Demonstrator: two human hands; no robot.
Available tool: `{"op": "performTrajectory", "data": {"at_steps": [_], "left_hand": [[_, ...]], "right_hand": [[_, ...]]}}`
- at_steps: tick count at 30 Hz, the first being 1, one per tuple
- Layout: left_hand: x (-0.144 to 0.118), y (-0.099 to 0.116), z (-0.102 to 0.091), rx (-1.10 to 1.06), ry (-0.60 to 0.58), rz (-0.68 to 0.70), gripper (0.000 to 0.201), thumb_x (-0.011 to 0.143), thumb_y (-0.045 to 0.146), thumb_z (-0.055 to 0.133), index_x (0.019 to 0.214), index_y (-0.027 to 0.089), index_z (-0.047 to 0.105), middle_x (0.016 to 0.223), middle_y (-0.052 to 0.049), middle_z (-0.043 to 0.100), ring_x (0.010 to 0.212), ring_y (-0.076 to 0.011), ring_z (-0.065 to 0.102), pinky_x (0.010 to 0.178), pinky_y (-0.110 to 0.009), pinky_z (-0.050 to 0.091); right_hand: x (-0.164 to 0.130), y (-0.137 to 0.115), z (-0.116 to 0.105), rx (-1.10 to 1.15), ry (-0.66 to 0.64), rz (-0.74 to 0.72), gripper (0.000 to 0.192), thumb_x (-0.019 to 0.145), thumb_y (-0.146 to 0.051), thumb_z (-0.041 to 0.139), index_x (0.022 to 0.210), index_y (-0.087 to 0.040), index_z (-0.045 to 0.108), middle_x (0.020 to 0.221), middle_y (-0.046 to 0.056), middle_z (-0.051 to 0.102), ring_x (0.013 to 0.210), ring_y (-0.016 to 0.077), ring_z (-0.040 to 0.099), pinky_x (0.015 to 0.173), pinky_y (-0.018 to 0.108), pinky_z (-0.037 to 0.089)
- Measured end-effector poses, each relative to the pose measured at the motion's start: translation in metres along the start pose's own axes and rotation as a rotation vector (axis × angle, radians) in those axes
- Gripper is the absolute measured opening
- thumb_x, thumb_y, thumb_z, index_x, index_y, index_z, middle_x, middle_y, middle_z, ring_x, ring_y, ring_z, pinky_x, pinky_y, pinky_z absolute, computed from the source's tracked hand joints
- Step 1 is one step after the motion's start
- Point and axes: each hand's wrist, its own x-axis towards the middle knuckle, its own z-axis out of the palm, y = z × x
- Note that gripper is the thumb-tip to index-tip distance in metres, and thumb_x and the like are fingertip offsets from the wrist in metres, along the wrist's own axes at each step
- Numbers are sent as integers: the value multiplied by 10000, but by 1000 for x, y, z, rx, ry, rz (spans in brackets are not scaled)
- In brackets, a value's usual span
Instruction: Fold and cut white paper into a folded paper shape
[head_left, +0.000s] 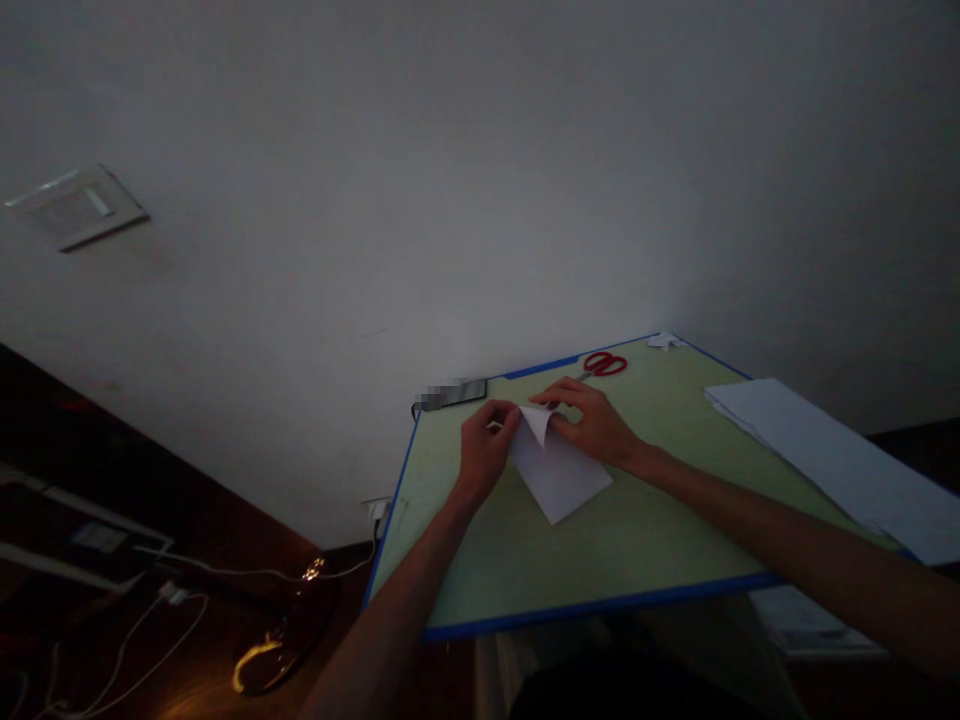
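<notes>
**Both hands on a folded sheet at the board's far side**

A white sheet (pixel 559 472) lies on the green board (pixel 525 570), toward its far edge, with one corner flap turned up. The left hand (pixel 486 450) is curled at the sheet's left top corner, fingers pinched on the paper's edge. The right hand (pixel 596 420) rests flat on the sheet's upper right part, fingers spread narrow and pressing down by the raised flap. Red scissors (pixel 604 364) lie beyond the sheet, near the board's far edge. A paper scrap (pixel 664 341) sits at the board's far right corner. A stack of paper (pixel 840 460) lies right of the sheet, well apart, overhanging the board's right edge.
</notes>
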Motion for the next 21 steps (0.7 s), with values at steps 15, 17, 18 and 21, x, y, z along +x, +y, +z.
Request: {"op": "performTrajectory", "data": {"at_steps": [15,17,18,21], "left_hand": [[-1,-9,4,-149,-202,-115,277,793,414,744,806,138,715,700,-20,661,629,-132,585,594,-250,476],[-1,-8,4,-180,-189,-131,283,782,418,749,807,140,703,685,-12,648,617,-136,583,585,-253,477],[-1,-7,4,-193,-178,-134,285,780,421,750,806,142,700,684,-10,646,618,-138,582,582,-252,474],[0,-6,3,-231,-153,-113,281,780,421,757,829,148,705,746,-17,676,669,-137,587,611,-240,457]], "right_hand": [[3,-7,-6,11,116,72,238,882,-250,649,1093,-205,749,1052,78,768,941,238,686,853,372,504],[4,-11,-10,116,71,109,359,867,-249,628,1213,-214,715,1049,60,769,938,232,688,851,368,502],[4,-12,-12,188,38,124,419,875,-240,589,1282,-219,683,1042,50,769,944,227,690,865,370,501],[6,-12,-15,345,-5,169,485,899,-192,446,1335,-223,656,1024,43,778,987,220,693,921,384,499]]}}
